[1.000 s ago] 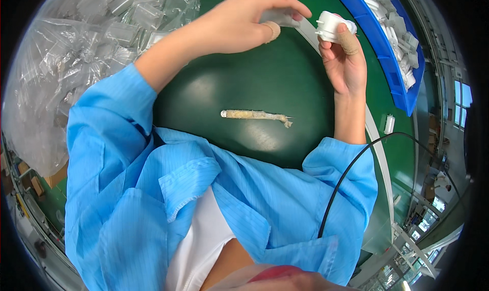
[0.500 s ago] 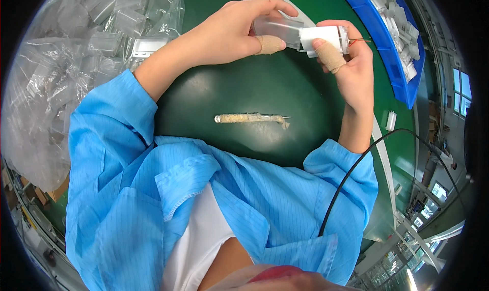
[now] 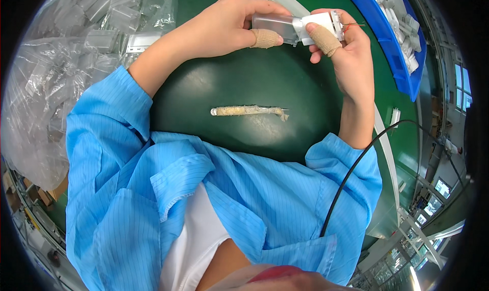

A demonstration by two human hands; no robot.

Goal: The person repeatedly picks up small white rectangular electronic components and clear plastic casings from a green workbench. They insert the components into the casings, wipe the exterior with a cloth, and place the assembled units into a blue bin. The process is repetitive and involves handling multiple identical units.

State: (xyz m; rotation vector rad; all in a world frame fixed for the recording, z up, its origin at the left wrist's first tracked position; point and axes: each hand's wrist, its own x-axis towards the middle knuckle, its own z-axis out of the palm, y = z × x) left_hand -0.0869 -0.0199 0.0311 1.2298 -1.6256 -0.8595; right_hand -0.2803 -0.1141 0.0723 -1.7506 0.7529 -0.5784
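My left hand (image 3: 226, 29) is grasping a clear plastic cover (image 3: 275, 26), with the thumb pressing its near side and the fingers lying along its far side. My right hand (image 3: 351, 49) is gripping a white housing (image 3: 325, 21) between thumb and fingers. The cover and the housing are touching end to end above the far part of the green tabletop (image 3: 224, 82), right of its middle; how deeply one is entering the other, I am not able to tell. Thin wires (image 3: 355, 24) are projecting from the housing's right end. Both my thumbs are wearing tan wraps.

Between my forearms, toward the near edge, a tape-wrapped tool (image 3: 244, 111) is lying crosswise, its thin tip pointing to the right edge. A transparent bag (image 3: 41, 107) of clear pieces (image 3: 124, 18) is occupying the left side. At the far right corner a blue bin (image 3: 402, 77) is holding white parts (image 3: 400, 23). A small white piece (image 3: 395, 117) is lying near the right edge, beyond a pale curved strip (image 3: 385, 148). A black cable (image 3: 356, 166) is arching over my right sleeve.
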